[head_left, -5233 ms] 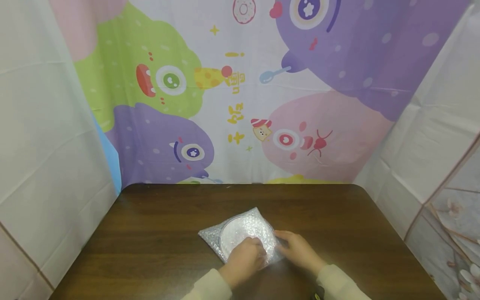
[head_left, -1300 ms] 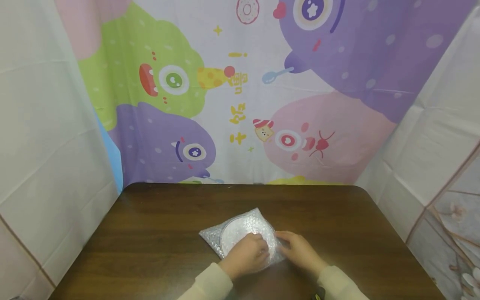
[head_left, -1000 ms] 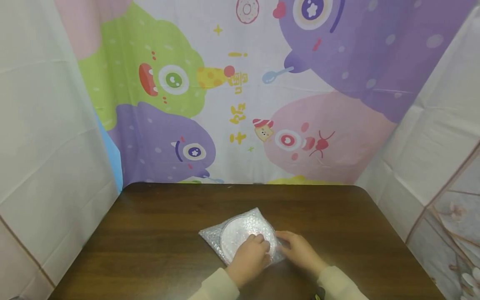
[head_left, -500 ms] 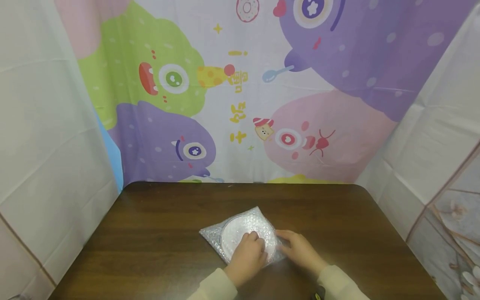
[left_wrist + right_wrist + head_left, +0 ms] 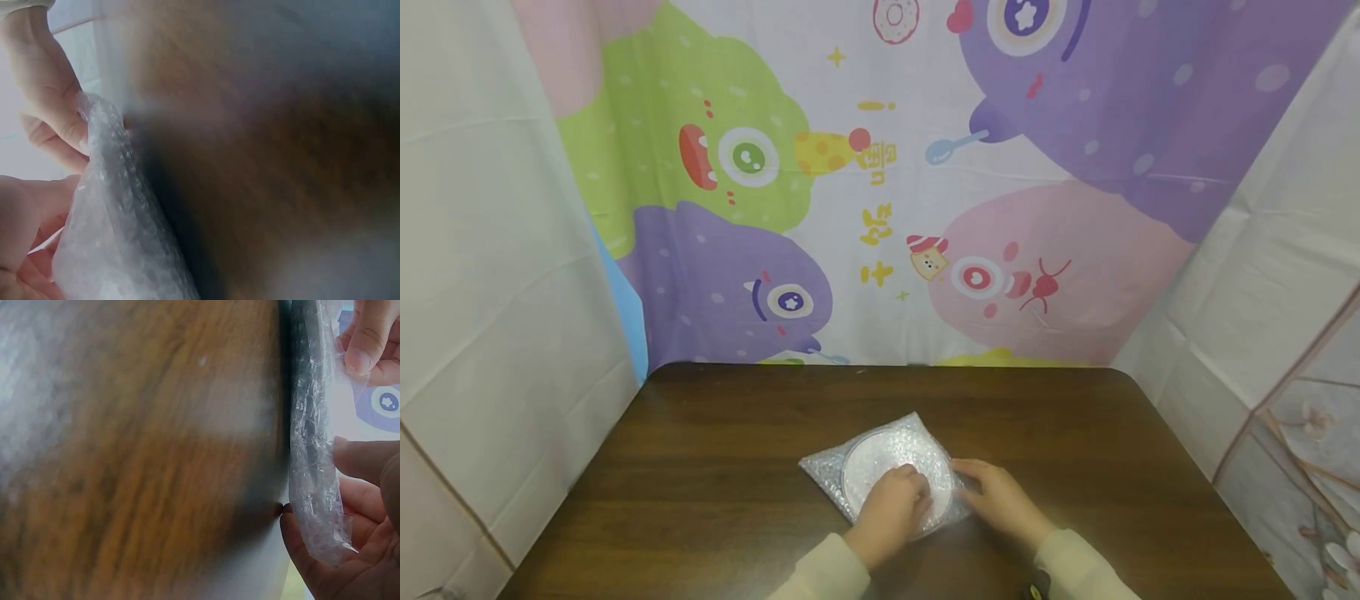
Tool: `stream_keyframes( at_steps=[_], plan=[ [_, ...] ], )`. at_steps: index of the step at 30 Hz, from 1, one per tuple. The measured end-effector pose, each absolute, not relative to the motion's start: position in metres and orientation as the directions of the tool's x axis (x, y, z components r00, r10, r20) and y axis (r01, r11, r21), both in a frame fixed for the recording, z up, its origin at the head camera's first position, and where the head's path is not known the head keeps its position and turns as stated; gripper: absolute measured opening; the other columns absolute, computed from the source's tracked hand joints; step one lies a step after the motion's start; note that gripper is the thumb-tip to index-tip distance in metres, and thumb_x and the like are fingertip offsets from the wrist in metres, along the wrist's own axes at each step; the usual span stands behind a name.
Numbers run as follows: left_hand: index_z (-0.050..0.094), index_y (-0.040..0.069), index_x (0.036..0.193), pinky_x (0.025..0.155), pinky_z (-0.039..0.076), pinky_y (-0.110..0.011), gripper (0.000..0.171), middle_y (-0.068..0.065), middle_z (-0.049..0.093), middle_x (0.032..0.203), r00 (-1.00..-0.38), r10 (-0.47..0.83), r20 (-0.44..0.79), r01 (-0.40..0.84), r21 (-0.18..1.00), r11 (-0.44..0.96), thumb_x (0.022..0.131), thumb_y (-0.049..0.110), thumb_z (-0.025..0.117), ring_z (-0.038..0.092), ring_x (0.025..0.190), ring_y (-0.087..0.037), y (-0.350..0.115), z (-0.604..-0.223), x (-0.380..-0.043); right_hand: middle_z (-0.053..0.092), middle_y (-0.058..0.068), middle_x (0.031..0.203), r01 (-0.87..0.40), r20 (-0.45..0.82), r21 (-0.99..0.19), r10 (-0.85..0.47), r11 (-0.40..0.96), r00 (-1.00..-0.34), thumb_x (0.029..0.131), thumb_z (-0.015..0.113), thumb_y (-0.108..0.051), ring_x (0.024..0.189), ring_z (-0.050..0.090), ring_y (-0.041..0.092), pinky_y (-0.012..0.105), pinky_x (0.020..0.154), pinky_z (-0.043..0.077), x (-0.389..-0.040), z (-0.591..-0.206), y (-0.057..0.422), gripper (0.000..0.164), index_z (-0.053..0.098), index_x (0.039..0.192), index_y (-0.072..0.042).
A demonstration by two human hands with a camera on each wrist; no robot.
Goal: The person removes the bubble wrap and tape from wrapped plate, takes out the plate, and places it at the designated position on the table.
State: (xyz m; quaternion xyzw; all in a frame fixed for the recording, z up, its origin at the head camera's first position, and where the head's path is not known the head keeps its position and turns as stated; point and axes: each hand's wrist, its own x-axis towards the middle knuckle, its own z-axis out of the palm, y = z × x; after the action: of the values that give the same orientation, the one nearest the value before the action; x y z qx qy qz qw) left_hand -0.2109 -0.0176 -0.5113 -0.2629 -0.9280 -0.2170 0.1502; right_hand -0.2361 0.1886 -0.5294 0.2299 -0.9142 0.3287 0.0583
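A flat round white thing with a thin dark rim, perhaps a plate, shows through its bubble wrap [image 5: 827, 475] on the brown table. My left hand [image 5: 889, 508] is over the near part of the pack, fingers curled. In the right wrist view, that hand's thumb and finger [image 5: 365, 353] pinch a bit of clear film at the wrap's surface. At the pack's right corner my right hand [image 5: 1003, 504] grips the bubble wrap [image 5: 312, 431], its thumb [image 5: 362, 456] on one face and a finger on the other. The pack's near edge is partly hidden by the left hand.
The dark wood table [image 5: 715, 433] has rounded far corners. Behind it hangs a cartoon-monster curtain [image 5: 880, 325], with pale cloth walls [image 5: 497, 292] at both sides. A small black and yellow object [image 5: 1036, 586] shows beside the right sleeve.
My left hand makes small shifts over the wrapped pack, and its fingers bend slightly differently. The right hand stays at the right corner, and the pack lies in nearly the same spot.
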Motion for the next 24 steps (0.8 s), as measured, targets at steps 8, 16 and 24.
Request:
stream_keyframes(
  at_steps=[8, 16, 24],
  plan=[
    [0.069, 0.012, 0.077, 0.066, 0.052, -0.021, 0.008, 0.003, 0.066, 0.075, -0.843, 0.408, 0.350, 0.535, 0.480, 0.695, 0.084, 0.014, 0.073, 0.060, 0.069, -0.007, -0.027, -0.512, -0.218, 0.066, 0.016, 0.127, -0.430, 0.197, -0.585, -0.394, 0.688, -0.898, 0.089, 0.069, -0.014, 0.119, 0.061, 0.036, 0.052, 0.101, 0.048, -0.239, -0.528, 0.190, 0.038, 0.065, 0.125, -0.002],
    [0.069, 0.010, 0.076, 0.064, 0.049, -0.018, 0.010, 0.003, 0.068, 0.074, -0.876, 0.397, 0.274, 0.476, 0.634, 0.610, 0.086, 0.011, 0.071, 0.054, 0.067, -0.001, -0.034, -0.508, -0.226, 0.066, 0.016, 0.127, -0.406, 0.180, -0.598, -0.378, 0.690, -0.908, 0.089, 0.069, -0.013, 0.119, 0.062, 0.036, 0.052, 0.102, 0.048, -0.239, -0.528, 0.188, 0.039, 0.064, 0.125, -0.002],
    [0.068, 0.010, 0.079, 0.068, 0.050, -0.021, 0.006, 0.004, 0.063, 0.077, -0.882, 0.404, 0.243, 0.459, 0.635, 0.621, 0.084, 0.011, 0.070, 0.053, 0.071, -0.003, -0.033, -0.508, -0.223, 0.066, 0.017, 0.126, -0.401, 0.180, -0.614, -0.374, 0.680, -0.910, 0.088, 0.069, -0.011, 0.118, 0.062, 0.037, 0.052, 0.101, 0.048, -0.239, -0.529, 0.189, 0.038, 0.065, 0.124, -0.001]
  ],
)
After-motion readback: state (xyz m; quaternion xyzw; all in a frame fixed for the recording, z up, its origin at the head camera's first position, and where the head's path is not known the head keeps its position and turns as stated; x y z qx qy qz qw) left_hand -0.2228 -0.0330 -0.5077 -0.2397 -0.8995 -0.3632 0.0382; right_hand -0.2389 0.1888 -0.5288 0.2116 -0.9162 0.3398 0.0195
